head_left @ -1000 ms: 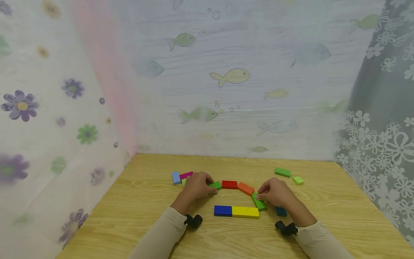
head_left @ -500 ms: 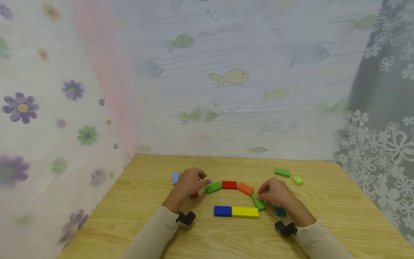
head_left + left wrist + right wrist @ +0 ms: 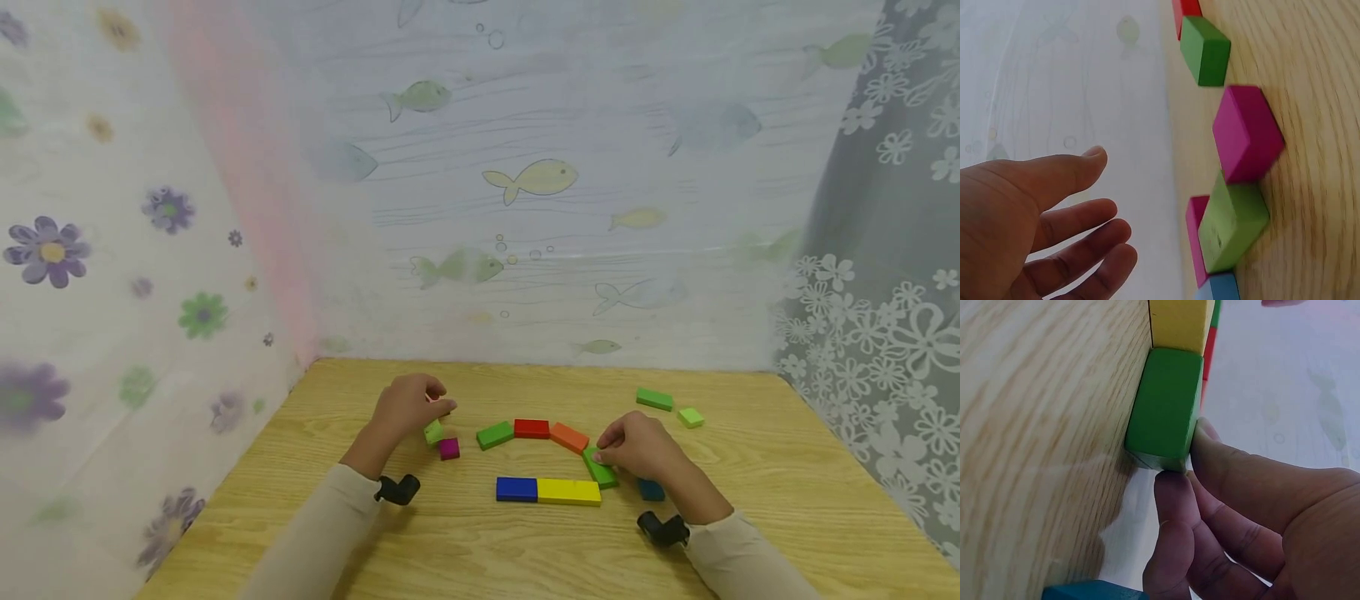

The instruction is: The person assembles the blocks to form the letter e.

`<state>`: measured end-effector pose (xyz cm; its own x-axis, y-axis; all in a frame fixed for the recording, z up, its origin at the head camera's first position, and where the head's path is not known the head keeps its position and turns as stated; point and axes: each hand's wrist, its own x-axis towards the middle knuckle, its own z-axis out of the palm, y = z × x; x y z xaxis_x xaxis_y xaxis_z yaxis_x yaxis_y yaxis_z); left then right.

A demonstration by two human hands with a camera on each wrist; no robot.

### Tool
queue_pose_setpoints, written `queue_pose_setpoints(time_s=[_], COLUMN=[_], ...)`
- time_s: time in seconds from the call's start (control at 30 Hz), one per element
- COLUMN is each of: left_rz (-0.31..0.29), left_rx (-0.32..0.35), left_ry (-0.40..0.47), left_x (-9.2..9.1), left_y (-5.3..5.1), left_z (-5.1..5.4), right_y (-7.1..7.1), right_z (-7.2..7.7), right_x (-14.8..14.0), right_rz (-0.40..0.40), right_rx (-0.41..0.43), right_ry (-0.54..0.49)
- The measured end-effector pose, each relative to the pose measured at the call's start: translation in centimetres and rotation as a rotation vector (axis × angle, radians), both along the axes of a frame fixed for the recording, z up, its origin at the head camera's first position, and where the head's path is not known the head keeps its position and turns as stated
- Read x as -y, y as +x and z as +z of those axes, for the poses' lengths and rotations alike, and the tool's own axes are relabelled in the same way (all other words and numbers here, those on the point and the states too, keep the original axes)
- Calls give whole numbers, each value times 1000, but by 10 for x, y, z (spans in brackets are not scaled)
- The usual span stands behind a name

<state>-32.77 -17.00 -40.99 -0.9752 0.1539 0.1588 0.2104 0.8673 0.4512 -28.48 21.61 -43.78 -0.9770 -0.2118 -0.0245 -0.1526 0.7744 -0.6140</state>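
Pinching green block (image 3: 602, 473): right hand (image 3: 645, 450). Relaxed, empty: left hand (image 3: 405, 408). Laid: four-block arc (image 3: 532, 429). Seemingly unplaced: magenta block (image 3: 449, 449), lime block (image 3: 691, 417).

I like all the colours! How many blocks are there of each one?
Green blocks: 3
Light green blocks: 2
Magenta blocks: 2
Red block: 1
Orange block: 1
Yellow block: 1
Dark blue block: 1
Teal block: 1
Light blue block: 1
Total: 13

The blocks (image 3: 1169, 403) look smooth and faintly glossy, the table (image 3: 457, 550) wood-grained, sleeves (image 3: 315, 533) cloth.
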Motion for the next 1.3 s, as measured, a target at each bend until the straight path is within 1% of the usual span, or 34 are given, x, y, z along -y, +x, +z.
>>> queue_pose_setpoints(time_s=[0.17, 0.27, 0.4, 0.53, 0.6, 0.7, 0.8, 0.87, 0.93, 1.03, 1.13, 1.3], left_rz=[13, -3, -52, -130, -187, -281, -367, -412, -443, -460, -456, -459], left_rx=[22, 33, 30, 11, -5, -9, -13, -33, -58, -78, -76, -64], left_ry=[2, -11, -29, -62, -82, -109, -153, -198, -238, -292, -331, -349], left_x=[13, 20, 25, 32, 36, 41, 45, 46, 47, 47, 45, 43], left_y=[-5, -6, -7, -8, -8, -10, -10, -12, -13, -14, -14, -14], left_z=[-4, -7, -10, -13, -15, -19, -23, -25, -26, -26, -25, -23], right_y=[0, -1, -1, -2, -2, -2, -1, -1, -2, -2, -3, -4], right_z=[-1, -1, -1, -1, -1, -1, -1, -1, -1, 0, 0, -1], right_x=[0, 0, 0, 0, 0, 0, -1, 0, 0, 1, 1, 3], right_rz=[0, 0, -2, 0, 0, 2, 4, 1, 0, -3, -4, -7], right_rx=[2, 6, 10, 7, 8, 6, 6, 5, 6, 5, 5, 4], right_ry=[-5, -3, -2, -1, -2, -4, -6, -5, -7, -11, -12, -5])
